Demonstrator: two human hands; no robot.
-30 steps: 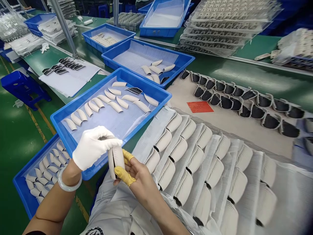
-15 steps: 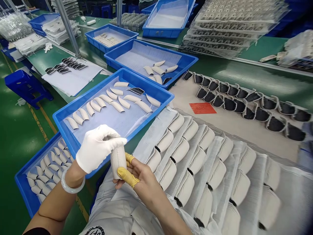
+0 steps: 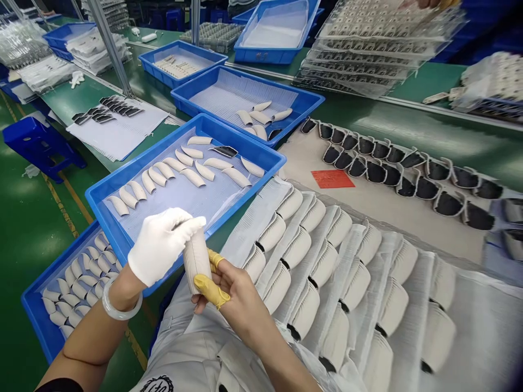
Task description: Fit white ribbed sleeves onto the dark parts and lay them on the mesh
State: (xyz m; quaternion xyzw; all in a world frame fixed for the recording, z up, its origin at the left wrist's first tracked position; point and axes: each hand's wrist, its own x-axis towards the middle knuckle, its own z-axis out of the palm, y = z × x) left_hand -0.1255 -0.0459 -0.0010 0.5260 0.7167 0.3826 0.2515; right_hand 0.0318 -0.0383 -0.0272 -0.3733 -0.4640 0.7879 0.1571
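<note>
A cream, curved, finely ribbed shell piece (image 3: 196, 261) with a dark line down its face stands between my hands, above my lap. My left hand (image 3: 163, 245), in a white glove, is closed with thumb and fingers pinching its top end. Lower down, my right hand (image 3: 224, 283) grips the same piece, yellow covers on its thumb and a finger. Just beyond lies a blue tray (image 3: 107, 188) lined with white sheet, holding several similar cream pieces (image 3: 164, 170) and one dark-faced piece (image 3: 224, 151). What the piece is for cannot be told.
To the right, rows of larger cream shells (image 3: 304, 310) rest between white foam sheets (image 3: 327, 326). Dark-lined shells (image 3: 376, 171) stand near a red card (image 3: 333, 178). Another blue tray (image 3: 32, 313) is low left. A co-worker's hand (image 3: 429, 3) touches stacked clear trays (image 3: 368, 49).
The view has shifted slightly, so the shells at right appear further left. Both hands keep hold of the piece, which leans a little more. A co-worker's hand has appeared at the top right.
</note>
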